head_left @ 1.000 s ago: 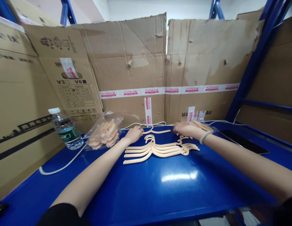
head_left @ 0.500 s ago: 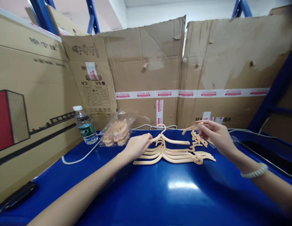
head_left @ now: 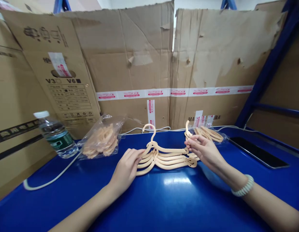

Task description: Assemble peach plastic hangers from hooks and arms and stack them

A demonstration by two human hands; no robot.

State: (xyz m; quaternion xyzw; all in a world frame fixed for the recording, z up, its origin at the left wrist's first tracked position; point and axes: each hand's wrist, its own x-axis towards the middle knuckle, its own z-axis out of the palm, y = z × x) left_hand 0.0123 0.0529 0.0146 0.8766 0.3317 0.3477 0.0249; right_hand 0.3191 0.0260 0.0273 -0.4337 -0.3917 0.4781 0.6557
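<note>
A stack of several small beige plastic hangers (head_left: 167,158) lies on the blue table (head_left: 163,199). My left hand (head_left: 126,167) is closed on the left arms of the stack, with the top hanger's hook standing up beside it. My right hand (head_left: 203,149) pinches a small beige hanger piece (head_left: 187,131) held upright over the stack's right end. A white bead bracelet (head_left: 243,187) is on my right wrist.
A clear bag of beige pieces (head_left: 102,140) and a water bottle (head_left: 55,135) sit at the left, with a white cable (head_left: 55,175) running past. More beige pieces in plastic (head_left: 209,133) lie behind my right hand. A dark phone (head_left: 257,152) lies right. Cardboard walls (head_left: 139,64) enclose the back.
Both hands drew back from the far edge toward the stack. My left hand brought one hanger onto the stack and now grips it; my right hand lifted a small piece upright.
</note>
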